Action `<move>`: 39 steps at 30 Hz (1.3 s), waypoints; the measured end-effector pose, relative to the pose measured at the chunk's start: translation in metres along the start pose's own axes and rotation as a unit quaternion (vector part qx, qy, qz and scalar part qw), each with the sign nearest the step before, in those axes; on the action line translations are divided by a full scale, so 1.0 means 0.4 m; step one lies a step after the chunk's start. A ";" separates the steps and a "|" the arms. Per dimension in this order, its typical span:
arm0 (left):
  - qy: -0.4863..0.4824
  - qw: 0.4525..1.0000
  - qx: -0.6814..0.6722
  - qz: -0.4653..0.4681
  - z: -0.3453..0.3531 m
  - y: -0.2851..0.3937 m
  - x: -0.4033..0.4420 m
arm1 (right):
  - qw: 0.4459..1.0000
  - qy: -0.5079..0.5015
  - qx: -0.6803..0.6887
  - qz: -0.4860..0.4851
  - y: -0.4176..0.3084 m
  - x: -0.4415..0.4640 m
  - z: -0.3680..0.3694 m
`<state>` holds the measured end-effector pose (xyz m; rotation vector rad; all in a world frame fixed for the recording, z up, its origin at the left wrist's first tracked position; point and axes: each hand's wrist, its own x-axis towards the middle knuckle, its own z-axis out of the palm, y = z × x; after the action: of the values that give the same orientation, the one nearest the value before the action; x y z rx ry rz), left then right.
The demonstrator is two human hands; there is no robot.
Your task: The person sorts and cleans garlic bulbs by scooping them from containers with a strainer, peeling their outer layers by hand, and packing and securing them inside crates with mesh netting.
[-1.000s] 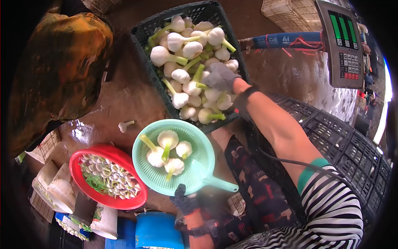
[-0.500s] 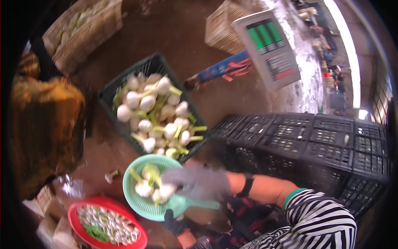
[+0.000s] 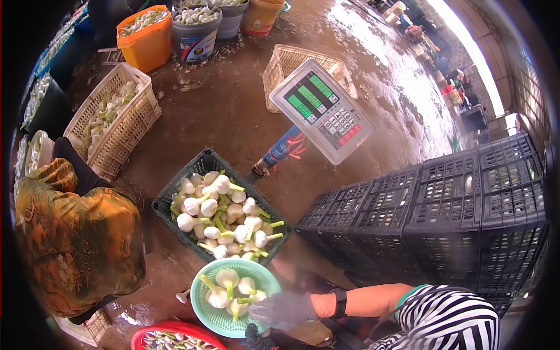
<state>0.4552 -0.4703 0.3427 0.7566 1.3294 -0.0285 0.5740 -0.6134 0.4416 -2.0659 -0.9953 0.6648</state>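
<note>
A light green plastic colander [image 3: 201,309] holds several white garlic bulbs [image 3: 227,279] with cut green stems. My right hand [image 3: 283,309], in a grey glove, reaches over its right rim, with the fingertips at one of the bulbs. Blur at the fingers hides whether they grip that bulb. At the colander's lower edge is my left hand [image 3: 258,338] in a dark glove, gripping the rim and partly cut off by the frame. Just beyond the colander stands a dark green crate [image 3: 169,204] heaped with larger garlic bulbs.
A scale display [image 3: 321,111] rises on a post behind the crate. Black stacked crates [image 3: 402,216] line the right side. A person in a patterned orange top [image 3: 81,245] sits at left. A red basin [image 3: 140,338] lies lower left; pale crates and an orange bucket [image 3: 146,46] stand farther back.
The view has tilted upward, bringing the buckets at the back into sight. My right hand stays over the colander at the bulbs, and my left hand remains at its lower rim.
</note>
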 end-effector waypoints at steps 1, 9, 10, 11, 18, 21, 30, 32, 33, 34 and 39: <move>0.001 1.000 0.000 0.001 0.004 -0.003 -0.001 | 1.000 0.002 0.003 0.002 0.006 -0.003 0.001; 0.019 1.000 0.001 -0.001 0.029 -0.025 -0.029 | 0.995 0.035 0.077 0.048 0.037 -0.024 0.009; 0.023 1.000 -0.001 -0.001 0.029 -0.028 -0.035 | 0.997 0.038 0.061 0.040 0.042 -0.028 0.020; 0.025 1.000 -0.003 0.000 0.032 -0.031 -0.040 | 0.998 0.040 0.045 0.031 0.053 -0.033 0.036; 0.013 1.000 0.015 0.001 -0.024 -0.035 -0.067 | 0.999 0.015 0.031 -0.002 0.054 -0.018 0.022; 0.044 0.999 -0.011 0.004 -0.043 -0.034 -0.053 | 0.962 0.056 0.257 0.071 0.061 0.005 -0.014; 0.054 0.998 0.005 0.032 -0.137 -0.051 -0.022 | 0.862 0.288 0.225 0.351 0.509 0.158 -0.052; 0.055 0.998 -0.027 -0.004 -0.139 -0.042 -0.023 | 0.743 0.249 0.518 0.343 0.589 0.233 -0.075; 0.055 0.997 -0.042 -0.022 -0.140 -0.042 -0.022 | 0.755 0.175 0.592 0.218 0.742 0.259 -0.034; 0.055 0.997 -0.055 -0.012 -0.144 -0.052 -0.017 | 0.826 0.110 0.517 0.198 0.829 0.272 -0.005; 0.069 0.997 -0.015 -0.014 -0.183 -0.091 0.008 | 0.980 -0.001 -0.105 0.167 0.846 0.359 0.001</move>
<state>0.3774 -0.4595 0.3192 0.7237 1.4681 0.0210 0.8014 -0.6412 0.1540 -2.4504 -0.7507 0.7555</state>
